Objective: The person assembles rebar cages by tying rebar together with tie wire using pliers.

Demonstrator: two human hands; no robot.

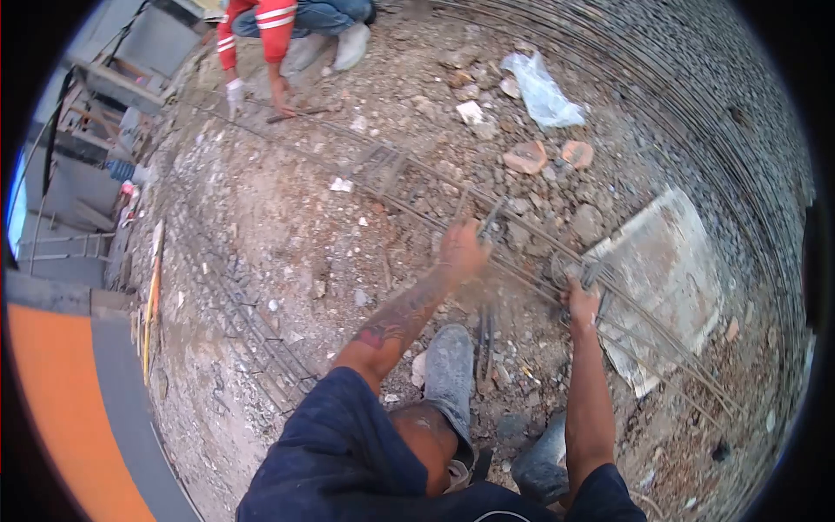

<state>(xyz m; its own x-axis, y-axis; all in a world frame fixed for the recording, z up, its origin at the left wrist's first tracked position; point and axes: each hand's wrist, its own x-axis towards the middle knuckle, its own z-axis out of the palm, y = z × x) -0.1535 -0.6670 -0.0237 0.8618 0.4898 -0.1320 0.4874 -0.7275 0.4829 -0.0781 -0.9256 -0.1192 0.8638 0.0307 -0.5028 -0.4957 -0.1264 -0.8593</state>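
Note:
Long thin steel rebars [409, 207] run diagonally across the rubble in front of me, several side by side. My left hand [464, 250] is closed at these bars, on a bent steel stirrup [493, 215] whose end sticks up past the fingers. Farther right, my right hand [581, 303] is closed on a small bunch of grey steel stirrups [593, 275] beside the bars; its exact shape is partly hidden by the fingers. More stirrups [381, 165] sit around the bars, toward the far end.
A co-worker in red sleeves [277, 30] crouches at the far end, hands near the bars. A flattened sack [670, 278] lies under the bars at right. Around are a plastic bag [544, 91], brick pieces [525, 157], a rebar cage [261, 339] and long curved rebars [696, 130].

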